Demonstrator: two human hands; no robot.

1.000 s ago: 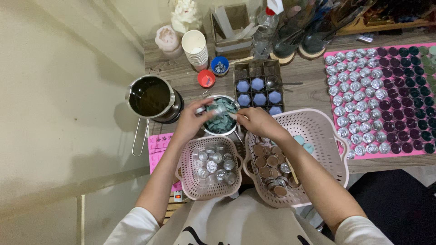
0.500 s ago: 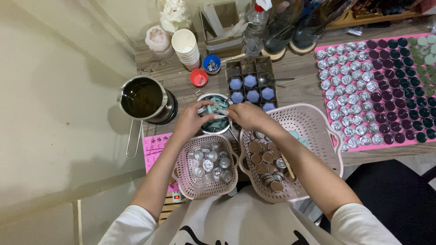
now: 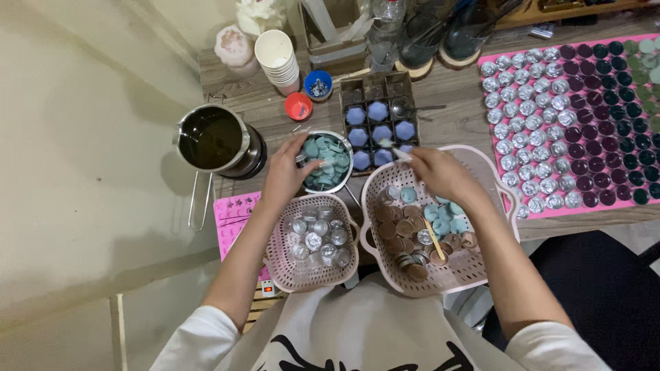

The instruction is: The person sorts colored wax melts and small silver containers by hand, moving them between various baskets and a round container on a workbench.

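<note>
Left hand (image 3: 285, 175) grips the rim of the small metal bowl (image 3: 326, 163) of teal wax pieces, right hand (image 3: 436, 175) pinches a small white stick (image 3: 393, 150) over the large basket (image 3: 498, 189); mould tray (image 3: 377, 124) partly filled, several cells empty.

Soft, even indoor light from my view; faint shadows beside the dark metal melting pot (image 3: 214, 141); frame sharp, edges slightly bowed.

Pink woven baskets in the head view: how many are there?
2. The smaller basket sits under the left hand, holding silver cups. The larger basket sits under the right hand, holding brown and teal pieces. None seems hidden.
</note>
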